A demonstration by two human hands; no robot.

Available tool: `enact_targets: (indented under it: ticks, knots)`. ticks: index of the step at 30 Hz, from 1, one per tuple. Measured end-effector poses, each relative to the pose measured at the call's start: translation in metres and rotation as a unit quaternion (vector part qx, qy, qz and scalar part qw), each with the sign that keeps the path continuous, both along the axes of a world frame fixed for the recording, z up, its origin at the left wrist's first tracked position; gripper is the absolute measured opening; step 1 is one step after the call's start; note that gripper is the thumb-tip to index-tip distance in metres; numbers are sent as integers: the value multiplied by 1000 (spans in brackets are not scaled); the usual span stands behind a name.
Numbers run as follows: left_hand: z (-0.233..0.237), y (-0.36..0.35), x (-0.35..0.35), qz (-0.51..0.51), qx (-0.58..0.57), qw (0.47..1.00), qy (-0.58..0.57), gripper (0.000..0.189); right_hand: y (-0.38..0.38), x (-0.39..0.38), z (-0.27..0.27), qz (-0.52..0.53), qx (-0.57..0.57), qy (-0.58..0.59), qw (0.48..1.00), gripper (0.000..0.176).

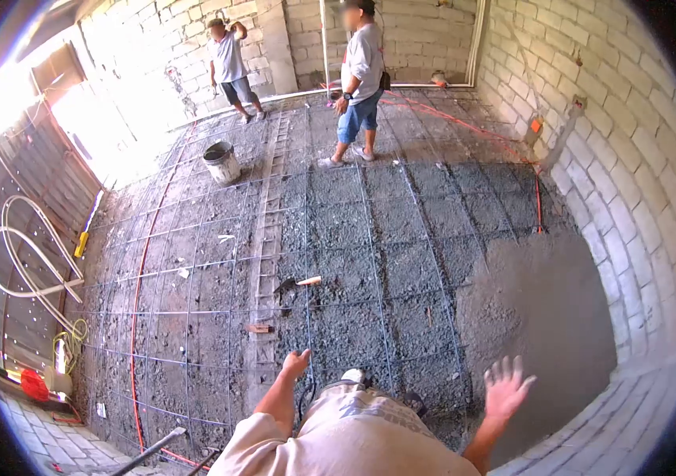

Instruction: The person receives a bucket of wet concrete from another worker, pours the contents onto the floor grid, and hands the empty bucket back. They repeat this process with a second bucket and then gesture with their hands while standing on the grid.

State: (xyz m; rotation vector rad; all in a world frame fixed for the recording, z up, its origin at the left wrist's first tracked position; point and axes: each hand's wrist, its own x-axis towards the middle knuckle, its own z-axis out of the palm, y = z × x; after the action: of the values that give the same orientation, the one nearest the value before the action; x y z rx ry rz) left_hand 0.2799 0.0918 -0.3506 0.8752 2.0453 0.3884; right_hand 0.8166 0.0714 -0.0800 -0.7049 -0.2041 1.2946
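Note:
My left hand [296,363] is held out in front of my body with its fingers curled in. No object shows in it. A steel bar of the rebar grid [309,333] runs close beside it. Over on the right, my right hand [506,386] is raised with its fingers spread, holding nothing. Behind it in view lies smooth grey wet concrete [564,309]. Ahead of my left hand a hammer [310,281] with a pale handle lies on the gravel, and a small reddish-brown block [259,328] lies nearer.
Rebar crosses the gravel floor [425,262]. A bucket [222,163] stands further back. One person [362,71] stands at the middle back, another person [231,63] at the far wall. Orange conduit [139,293] runs along the left; white hose [24,293] hangs by the metal sheeting. A block wall [592,135] bounds the right.

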Motion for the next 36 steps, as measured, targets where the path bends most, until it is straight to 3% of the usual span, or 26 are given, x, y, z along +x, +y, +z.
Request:
enact_targets:
  ticks: [5, 6, 7, 9, 10, 12, 14, 15, 16, 20, 23, 24, 25, 27, 28, 29, 33, 36]
  knots:
    - [50, 3, -6, -18, 8, 1000, 3, 62, 57, -29, 150, -18, 284, -75, 956, 70]
    - [63, 4, -4, -17, 17, 999, -20, 60, 58, -30, 183, 10, 344, -88, 935, 70]
    - [47, 3, -11, -11, 28, 999, -31, 54, 57, -29, 211, 25, 408, -112, 906, 65]
    - [44, 0, -12, 7, 21, 999, -32, 53, 51, -34, 266, 48, 495, -107, 861, 37]
    - [43, -4, -14, 34, 16, 999, -35, 52, 44, -29, 286, 38, 543, -136, 828, 48]
    - [30, -13, -21, 19, 35, 995, -92, 54, 26, -24, 328, 38, 627, -179, 757, 43]
    - [-11, -16, -37, 58, 1, 995, -79, 38, 17, -37, 355, 47, 664, -191, 722, 26]
    - [4, -22, -34, 60, 11, 994, -93, 40, 19, -50, 363, 77, 686, -159, 706, 10]
    - [2, -24, -36, 62, 10, 994, -93, 40, 23, -70, 370, 85, 696, -128, 702, 5]
    - [-13, -34, -42, 51, 1, 998, -33, 46, 31, -112, 382, 64, 717, -36, 693, 16]
    - [42, -37, -23, 95, -22, 993, -73, 56, 32, -105, 387, 61, 738, -2, 672, 24]
    - [40, -36, -24, 95, -21, 993, -72, 56, 36, -117, 397, 61, 739, -1, 671, 24]
    - [35, -38, -25, 104, 6, 992, -67, 54, 43, -139, 413, -36, 814, 209, 542, 26]
    - [18, -36, -30, 113, 34, 991, -64, 54, 46, -145, 415, -127, 827, 403, 371, 28]
    - [4, -33, -39, 56, 35, 997, -30, 56, 44, -134, 402, -22, 818, 216, 533, 28]
    - [-9, -34, -46, -1, 34, 999, 4, 57, 41, -123, 392, 85, 749, 13, 657, 29]
    - [7, -19, -42, 37, -26, 998, -40, 60, 40, -119, 389, 160, 700, -40, 694, 29]
    - [8, -15, -38, 54, 30, 996, -58, 59, 49, -116, 383, 152, 714, -18, 683, 27]
